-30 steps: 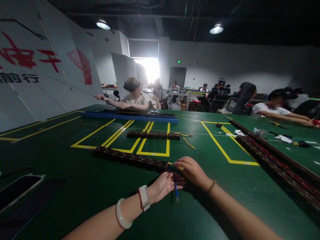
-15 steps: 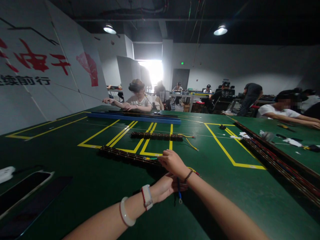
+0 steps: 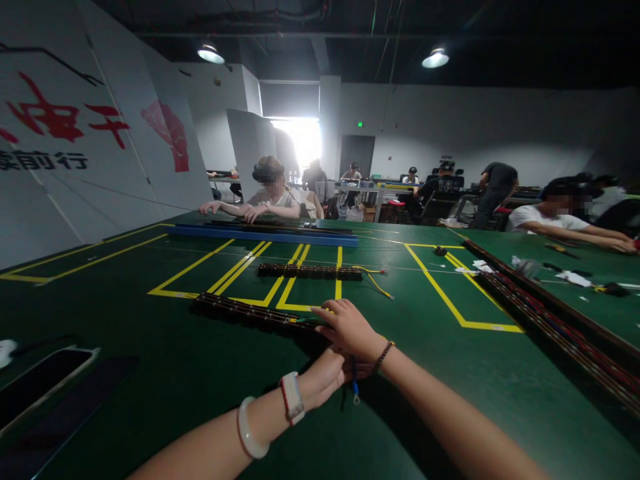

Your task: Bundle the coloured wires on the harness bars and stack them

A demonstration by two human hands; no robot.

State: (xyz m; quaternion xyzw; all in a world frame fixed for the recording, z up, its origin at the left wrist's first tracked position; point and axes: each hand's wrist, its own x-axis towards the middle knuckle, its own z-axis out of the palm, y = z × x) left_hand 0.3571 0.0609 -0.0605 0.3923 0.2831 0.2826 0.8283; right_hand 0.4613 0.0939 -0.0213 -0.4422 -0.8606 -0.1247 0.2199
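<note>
A long dark wire bundle (image 3: 240,310) lies slanted on the green table, its near end under my hands. My right hand (image 3: 350,330) lies over that end, palm down, its fingers partly spread near a green wire (image 3: 307,321). Below and partly behind it is my left hand (image 3: 325,377), its fingers mostly hidden under the right one. A blue wire (image 3: 355,390) with a ring terminal hangs beneath the hands. What my left fingers hold cannot be made out.
Beyond lies a second dark bundle (image 3: 310,271) with yellow leads. A blue channel (image 3: 260,235) crosses the far side, where a person sits. Long harnesses (image 3: 545,313) run along the right. Two dark flat devices (image 3: 50,380) lie at the left. Yellow tape marks the table.
My right hand has opened from a pinch at the green wire and flattened over the bundle end. My left hand has shifted slightly under it. The whole view has moved a little.
</note>
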